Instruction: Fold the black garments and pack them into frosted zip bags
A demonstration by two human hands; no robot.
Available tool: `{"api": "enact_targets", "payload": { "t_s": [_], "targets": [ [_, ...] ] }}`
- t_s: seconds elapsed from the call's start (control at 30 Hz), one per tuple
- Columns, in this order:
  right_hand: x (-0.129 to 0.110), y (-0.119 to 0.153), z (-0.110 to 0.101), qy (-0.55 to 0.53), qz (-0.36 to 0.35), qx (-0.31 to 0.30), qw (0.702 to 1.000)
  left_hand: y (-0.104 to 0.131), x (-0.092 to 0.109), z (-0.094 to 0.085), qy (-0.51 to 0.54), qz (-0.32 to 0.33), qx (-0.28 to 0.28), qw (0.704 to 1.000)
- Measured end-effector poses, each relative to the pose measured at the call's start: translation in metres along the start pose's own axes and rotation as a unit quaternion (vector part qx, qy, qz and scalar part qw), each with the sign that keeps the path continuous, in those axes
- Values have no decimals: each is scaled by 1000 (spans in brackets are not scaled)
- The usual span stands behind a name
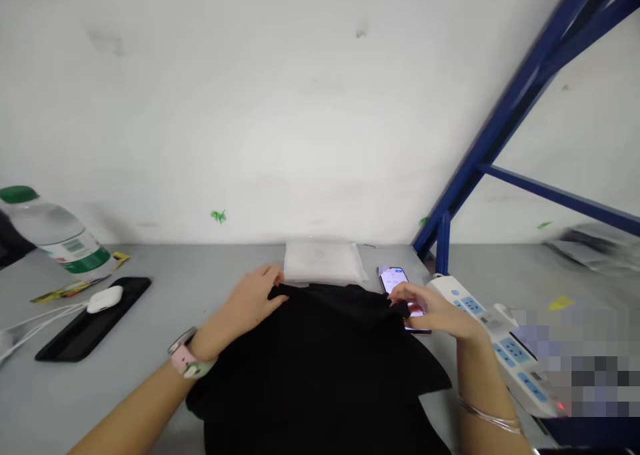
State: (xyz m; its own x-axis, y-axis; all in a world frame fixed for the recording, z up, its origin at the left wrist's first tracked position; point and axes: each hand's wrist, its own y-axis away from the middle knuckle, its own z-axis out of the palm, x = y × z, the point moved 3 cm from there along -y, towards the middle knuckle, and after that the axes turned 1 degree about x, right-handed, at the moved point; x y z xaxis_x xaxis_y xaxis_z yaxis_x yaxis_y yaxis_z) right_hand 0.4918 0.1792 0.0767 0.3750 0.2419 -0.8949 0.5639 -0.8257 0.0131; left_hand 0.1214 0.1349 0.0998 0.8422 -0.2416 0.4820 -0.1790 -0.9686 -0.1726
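Black T-shirt (320, 368), as it appears from the sleeve-like flaps, lies spread on the grey table (165, 321) directly in front of you, its lower part running out of view. Your left hand (253, 301) has thumb and fingers closed on the upper left corner of its far edge, and your right hand (433, 311) pinches the cloth near the other end of this edge, where it is folded a little. You may judge the fabric as light, soft and limp, not fragile; it would probably sag between two distant holds, so a grip at the two ends of a seam should control it best. Just behind the cloth sits a white soft packet (323, 261), whose contents you cannot see. Partly behind your right hand is a lit smartphone (393, 278), and beside it, farther right, a white power strip (515, 349). Well to the left stands a clear plastic bottle (65, 235), tilted in the view, with its green cap on; how much liquid is inside, you cannot tell. Nearer to you, a white earphone case (105, 299), apparently closed, rests upon a black flat object (75, 341).
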Motion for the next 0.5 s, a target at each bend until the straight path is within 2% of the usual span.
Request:
{"api": "enact_targets", "payload": {
  "t_s": [0.07, 0.17, 0.23, 0.37, 0.5],
  "targets": [
    [2, 2, -3, 15, -4, -24, 1000, 16, 21, -1, -46, 36, 14, 998],
    [2, 4, -6, 38, -8, -61, 997, 47, 52, 0, -92, 87, 7, 992],
    [-1, 4, -5, 63, 4, -74, 995, 65, 66, 4, -118, 104, 9, 987],
    [-11, 2, 3, 112, 29, -73, 991, 82, 71, 20, -107, 103, -46, 988],
    [-25, 0, 26, 185, 10, -81, 979, 81, 68, 28, -78, 51, -98, 991]
  ]
}}
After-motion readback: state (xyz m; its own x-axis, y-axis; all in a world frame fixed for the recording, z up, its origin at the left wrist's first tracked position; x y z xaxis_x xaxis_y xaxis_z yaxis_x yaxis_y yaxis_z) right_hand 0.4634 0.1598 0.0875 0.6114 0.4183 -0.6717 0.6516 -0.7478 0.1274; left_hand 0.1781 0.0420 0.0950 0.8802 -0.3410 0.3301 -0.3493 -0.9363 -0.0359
